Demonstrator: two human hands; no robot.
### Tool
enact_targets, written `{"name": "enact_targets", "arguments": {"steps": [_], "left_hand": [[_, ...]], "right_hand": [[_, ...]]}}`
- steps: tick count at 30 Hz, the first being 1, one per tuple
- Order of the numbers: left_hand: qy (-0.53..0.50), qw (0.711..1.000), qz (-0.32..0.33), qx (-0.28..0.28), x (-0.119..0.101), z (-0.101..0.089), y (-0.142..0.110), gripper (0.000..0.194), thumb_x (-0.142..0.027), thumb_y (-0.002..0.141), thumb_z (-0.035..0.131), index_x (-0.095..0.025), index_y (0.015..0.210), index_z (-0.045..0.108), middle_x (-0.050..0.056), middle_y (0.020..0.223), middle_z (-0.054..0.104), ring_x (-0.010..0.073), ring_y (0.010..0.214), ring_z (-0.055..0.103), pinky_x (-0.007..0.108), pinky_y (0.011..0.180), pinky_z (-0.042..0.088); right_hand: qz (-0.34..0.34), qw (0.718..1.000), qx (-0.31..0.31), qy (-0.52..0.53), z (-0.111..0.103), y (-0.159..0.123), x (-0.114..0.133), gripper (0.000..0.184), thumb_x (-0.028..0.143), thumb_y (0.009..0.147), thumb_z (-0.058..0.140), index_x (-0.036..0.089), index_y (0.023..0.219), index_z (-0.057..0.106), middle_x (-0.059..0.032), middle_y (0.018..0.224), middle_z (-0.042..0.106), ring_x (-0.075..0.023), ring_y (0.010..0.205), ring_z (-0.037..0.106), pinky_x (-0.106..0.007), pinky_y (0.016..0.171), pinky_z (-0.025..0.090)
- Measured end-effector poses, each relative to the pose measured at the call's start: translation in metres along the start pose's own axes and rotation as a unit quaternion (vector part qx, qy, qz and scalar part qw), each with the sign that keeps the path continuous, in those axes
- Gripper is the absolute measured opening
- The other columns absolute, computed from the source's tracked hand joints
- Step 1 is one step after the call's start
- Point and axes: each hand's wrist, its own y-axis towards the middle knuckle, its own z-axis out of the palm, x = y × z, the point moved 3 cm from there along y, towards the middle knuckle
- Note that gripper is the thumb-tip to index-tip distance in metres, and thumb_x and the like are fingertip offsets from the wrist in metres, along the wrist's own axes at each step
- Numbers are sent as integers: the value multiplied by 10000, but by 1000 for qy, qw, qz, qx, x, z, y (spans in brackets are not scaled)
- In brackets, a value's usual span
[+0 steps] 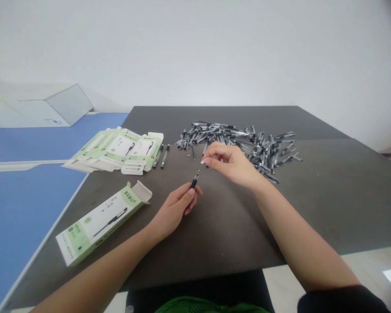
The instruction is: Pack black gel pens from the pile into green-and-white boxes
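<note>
My left hand (177,204) is closed around a pen (194,180) with a black grip, its bare tip pointing up and away from me. Above and just right of that tip, my right hand (230,163) pinches a tiny whitish piece (202,162), too small to make out. The piece and the pen tip are apart. Behind my right hand lies a loose pile of black and clear pens (215,132), partly hidden by the hand. To the left of my left hand lies a green and white pen box (101,221), its flap open at the far end.
Several flattened green and white boxes (117,150) overlap at the left table edge. Two separate pens (165,156) lie beside them. A blue surface (26,200) adjoins the dark table (329,195) on the left, with a white folded board (29,113) near the wall.
</note>
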Motion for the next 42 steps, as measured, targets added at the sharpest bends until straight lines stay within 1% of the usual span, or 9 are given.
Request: {"name": "enact_targets", "arguments": {"steps": [5, 11, 17, 27, 30, 33, 36, 39, 42], "left_hand": [[19, 1000, 4, 9, -1, 2, -1, 316, -469, 963, 510, -169, 942, 609, -61, 628, 421, 94, 536, 360, 253, 527, 288], [31, 999, 5, 22, -2, 3, -2, 296, -441, 978, 489, -171, 944, 604, -62, 627, 420, 92, 528, 358, 254, 523, 283], [35, 999, 3, 27, -3, 2, -2, 293, -432, 983, 479, -168, 949, 604, -65, 628, 423, 87, 521, 355, 252, 518, 280], [45, 999, 9, 15, 1, -2, -2, 272, -436, 973, 534, -174, 988, 603, -75, 629, 401, 76, 524, 350, 228, 494, 272], [3, 1000, -2, 11, -2, -3, -4, 277, -444, 946, 583, -172, 985, 612, -85, 616, 364, 66, 496, 301, 226, 468, 232], [-70, 997, -13, 21, -7, -1, -7, 350, -491, 961, 524, -159, 954, 634, -76, 633, 355, 63, 489, 261, 230, 457, 210], [-59, 998, -1, -19, -11, -2, -7, 379, -501, 962, 524, -150, 907, 655, -58, 637, 404, 68, 508, 314, 230, 464, 228], [-22, 997, 21, -72, -13, -6, -6, 301, -455, 893, 659, -154, 897, 667, -44, 659, 471, 72, 541, 378, 225, 477, 239], [-33, 996, 25, -83, -13, -7, -5, 260, -414, 839, 734, -172, 893, 653, -62, 642, 446, 70, 540, 364, 219, 480, 235]], "right_hand": [[-24, 999, 25, -16, 4, -7, 15, 83, 222, 854, 647, 180, 792, 681, -18, 811, 598, -146, 753, 515, -308, 708, 400], [-33, 998, 46, -20, 3, -8, 18, 90, 185, 849, 643, 184, 761, 659, -13, 806, 596, -150, 764, 519, -316, 737, 415], [-38, 998, 36, -27, 0, -10, 20, 91, 170, 856, 632, 183, 768, 654, -16, 817, 594, -150, 782, 529, -311, 743, 420], [-39, 994, 92, -52, 12, -16, 26, 100, 103, 857, 596, 162, 786, 635, -13, 823, 582, -134, 777, 528, -293, 760, 424], [-17, 995, 97, -22, 16, -17, 25, 83, 129, 874, 598, 164, 819, 649, -12, 843, 599, -123, 759, 531, -283, 735, 417], [16, 995, 92, 28, 19, -18, 22, 77, 188, 890, 616, 159, 830, 655, -5, 835, 597, -108, 710, 524, -276, 691, 407], [30, 994, 86, 64, 22, -19, 21, 102, 227, 898, 621, 160, 828, 652, 0, 812, 598, -105, 687, 518, -271, 662, 400], [28, 996, 65, 57, 24, -19, 21, 89, 226, 894, 630, 165, 835, 657, 0, 809, 607, -107, 697, 515, -267, 661, 395], [29, 997, 49, 56, 27, -20, 22, 93, 240, 890, 639, 168, 834, 658, 0, 803, 611, -110, 706, 516, -266, 666, 393]]}}
